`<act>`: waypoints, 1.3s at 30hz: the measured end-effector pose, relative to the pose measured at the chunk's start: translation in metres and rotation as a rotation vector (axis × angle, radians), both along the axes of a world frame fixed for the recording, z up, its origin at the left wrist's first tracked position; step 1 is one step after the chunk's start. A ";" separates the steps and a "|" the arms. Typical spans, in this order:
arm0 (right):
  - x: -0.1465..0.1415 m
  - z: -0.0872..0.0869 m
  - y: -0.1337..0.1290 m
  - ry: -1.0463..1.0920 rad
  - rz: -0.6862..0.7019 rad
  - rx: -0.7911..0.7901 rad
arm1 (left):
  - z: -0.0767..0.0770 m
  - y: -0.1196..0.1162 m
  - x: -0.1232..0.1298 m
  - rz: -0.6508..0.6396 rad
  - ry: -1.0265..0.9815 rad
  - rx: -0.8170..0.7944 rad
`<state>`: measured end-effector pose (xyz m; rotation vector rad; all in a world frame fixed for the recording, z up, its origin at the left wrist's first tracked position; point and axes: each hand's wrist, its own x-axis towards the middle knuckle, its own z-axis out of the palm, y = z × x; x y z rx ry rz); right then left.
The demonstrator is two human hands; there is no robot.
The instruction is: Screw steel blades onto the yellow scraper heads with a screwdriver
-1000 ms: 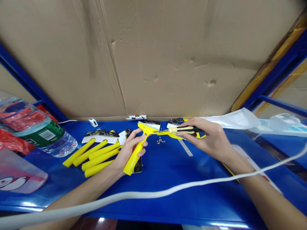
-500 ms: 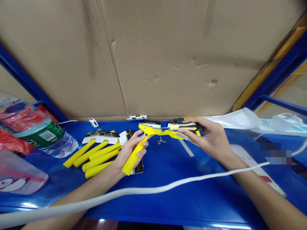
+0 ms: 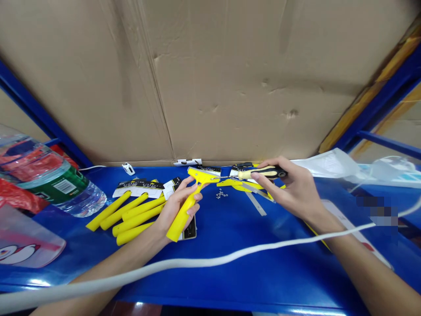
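My left hand point(image 3: 179, 204) is closed round the handle of a yellow scraper point(image 3: 183, 215), its wide head tilted up and screws showing on the head. My right hand point(image 3: 292, 188) grips a screwdriver point(image 3: 259, 174) with a cream and black handle. The screwdriver's tip meets the right end of the scraper head, at or very near a screw there. Beyond and below the tool lies a small group of loose screws and nuts point(image 3: 221, 193). Flat metal blades point(image 3: 255, 203) and yellow scraper heads point(image 3: 235, 184) lie under and left of my right hand.
Several yellow handles point(image 3: 138, 217) lie left of my left hand, by printed cards point(image 3: 140, 188). A water bottle point(image 3: 62, 180) and a plastic cup point(image 3: 29, 245) stand at left. A white cable point(image 3: 210, 259) crosses in front of both forearms. Cardboard point(image 3: 230, 79) closes off the back.
My right hand has moved slightly right and turned, and the screwdriver's shaft now lies across the scraper head's right end. The scraper has tipped a little in my left hand.
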<state>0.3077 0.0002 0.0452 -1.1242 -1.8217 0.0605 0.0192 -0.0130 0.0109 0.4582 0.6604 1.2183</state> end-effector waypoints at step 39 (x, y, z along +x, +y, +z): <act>0.003 0.001 -0.003 -0.184 0.104 0.247 | -0.012 -0.003 -0.001 -0.141 0.467 0.229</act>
